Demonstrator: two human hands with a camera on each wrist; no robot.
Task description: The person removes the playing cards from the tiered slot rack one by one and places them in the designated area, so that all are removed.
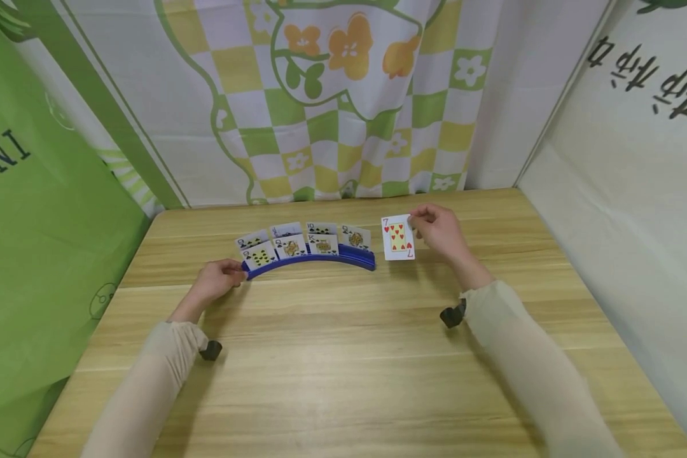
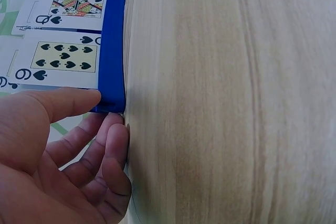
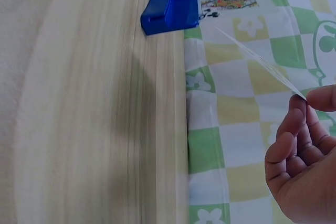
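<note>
A curved blue card holder (image 1: 306,258) stands on the table with playing cards in two rows. In front are a nine of spades (image 2: 64,57), a queen of spades (image 2: 73,6) and a king (image 1: 323,244). Behind them show a ten (image 1: 320,227) and, at the right, another queen (image 1: 356,237). My left hand (image 1: 220,280) grips the holder's left end, thumb on its front. To the right of the holder, my right hand (image 1: 439,232) pinches a seven of hearts (image 1: 398,237) by its upper right edge, face toward me and raised off the table.
The wooden table (image 1: 320,369) spans the space between a green cloth (image 1: 51,191) at left and a white one (image 1: 618,165) at right. A checkered, flowered curtain (image 1: 343,127) hangs behind. A black wrist device (image 1: 210,350) sits at each sleeve.
</note>
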